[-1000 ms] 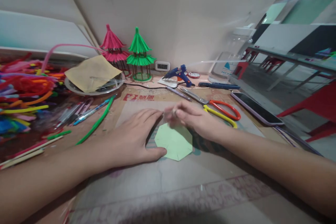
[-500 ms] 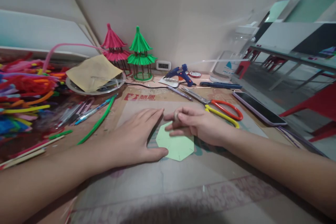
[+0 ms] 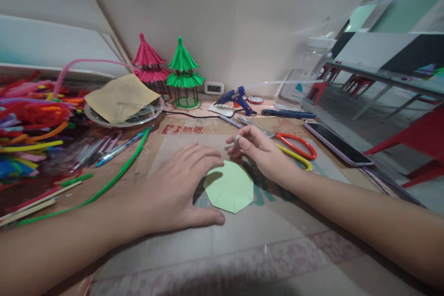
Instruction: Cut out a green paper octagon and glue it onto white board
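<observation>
A light green many-sided paper piece (image 3: 229, 188) with short marks near its edge lies flat on the covered work surface. Around its left side rests my left hand (image 3: 183, 185), thumb and fingers spread, with nothing held. My right hand (image 3: 258, 150) is raised beyond the paper's upper right edge, its thumb and index finger pinching a small greyish lump (image 3: 237, 139). The lump is too small to identify. Behind the right hand lie scissors (image 3: 296, 144) with orange and yellow handles.
Along the back stand pink (image 3: 150, 62) and green (image 3: 185, 71) pagoda models, a clock (image 3: 213, 88), a blue glue gun (image 3: 236, 98) and a bottle (image 3: 298, 78). A phone (image 3: 338, 142) lies right; a plate (image 3: 157, 108) and colourful pipe cleaners (image 3: 34, 115) are left.
My right hand has lifted up and away from the paper, with the small lump between its fingers. The fingers of my left hand have bent slightly over the paper's left edge.
</observation>
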### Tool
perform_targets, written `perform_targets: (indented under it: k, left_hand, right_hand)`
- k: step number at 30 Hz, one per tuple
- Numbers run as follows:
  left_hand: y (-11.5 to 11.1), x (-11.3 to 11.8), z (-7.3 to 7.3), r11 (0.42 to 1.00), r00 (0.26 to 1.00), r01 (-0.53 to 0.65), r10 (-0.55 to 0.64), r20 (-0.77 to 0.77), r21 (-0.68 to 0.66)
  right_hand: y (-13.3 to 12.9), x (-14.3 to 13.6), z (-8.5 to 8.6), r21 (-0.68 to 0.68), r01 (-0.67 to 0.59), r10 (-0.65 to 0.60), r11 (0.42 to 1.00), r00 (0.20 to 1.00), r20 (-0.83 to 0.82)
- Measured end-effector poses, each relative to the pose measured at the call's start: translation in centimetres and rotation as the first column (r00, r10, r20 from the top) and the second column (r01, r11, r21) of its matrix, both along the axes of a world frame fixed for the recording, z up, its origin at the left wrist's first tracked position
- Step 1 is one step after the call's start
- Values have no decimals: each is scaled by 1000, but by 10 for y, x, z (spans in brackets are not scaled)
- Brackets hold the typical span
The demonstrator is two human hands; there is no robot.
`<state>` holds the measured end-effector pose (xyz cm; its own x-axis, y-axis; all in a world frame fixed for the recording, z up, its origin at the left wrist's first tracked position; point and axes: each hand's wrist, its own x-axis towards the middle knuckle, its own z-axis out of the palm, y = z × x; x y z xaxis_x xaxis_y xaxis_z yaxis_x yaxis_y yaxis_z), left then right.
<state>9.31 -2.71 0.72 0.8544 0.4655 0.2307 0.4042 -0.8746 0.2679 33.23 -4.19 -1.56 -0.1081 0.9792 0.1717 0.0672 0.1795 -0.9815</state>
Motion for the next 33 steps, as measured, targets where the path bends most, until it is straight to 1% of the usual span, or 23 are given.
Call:
perform_targets:
  k: [3,6,8,12,18,23,26,29,31,33]
  left_hand:
    - [-6,-1,0,993,995,90,-92,26,82]
    - [-8,-1,0,965,982,166,-181,54,204]
    - [-8,-1,1,945,977,183,-207,61,272]
    - [-5,1,4,924,975,180,-212,62,337]
    - [-4,3,0,922,982,151,-183,56,356]
    - [-18,-1,-4,914,992,124,-127,-16,386]
    - [-23,-2,-4,925,993,103,-76,-88,364]
    - [-24,-2,-4,932,989,119,-80,-127,342]
    - [-23,-2,-4,934,987,127,-85,-137,333]
    - [-23,-1,-3,939,985,122,-75,-154,321]
  right_hand:
    - [2,1,-2,-2,10,-10,1000,1000,-1]
    - [4,1,-2,8,13,-13,1000,1000,0]
    - [4,0,-2,12,10,-10,1000,1000,-3]
    - [5,1,-3,22,5,-5,1000,1000,1]
    - [5,1,-3,57,25,-30,998,996,79]
    - [4,1,-2,59,30,-36,998,994,101]
    - [4,2,-2,60,28,-34,998,993,110]
    - [4,1,-2,56,34,-42,998,990,134]
    - [4,1,0,60,49,-59,997,980,189]
    - [2,0,3,129,46,-83,991,949,305]
